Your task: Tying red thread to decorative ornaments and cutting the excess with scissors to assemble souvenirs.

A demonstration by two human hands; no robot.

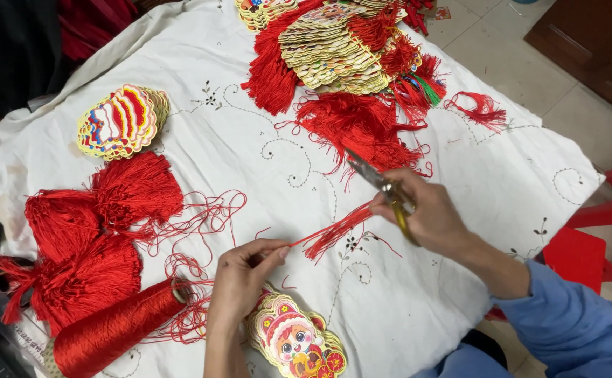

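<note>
The person's left hand (239, 276) is pinching the cord end of one red thread tassel (334, 231), stretching it above the white embroidered tabletop (264, 140). The right hand (428, 213) is closing round one pair of gold-handled scissors (379, 185) and gripping the tassel's fringe. One spool of red thread (113, 329) is lying near three stacks of colourful cardboard ornaments (120, 122).

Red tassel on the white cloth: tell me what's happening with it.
A person stretches a red tassel between both hands above the white cloth. The left hand pinches its cord; the right hand grips the fringe and holds scissors. Bundled tassels, a thread spool and stacked cutouts lie around.
</note>
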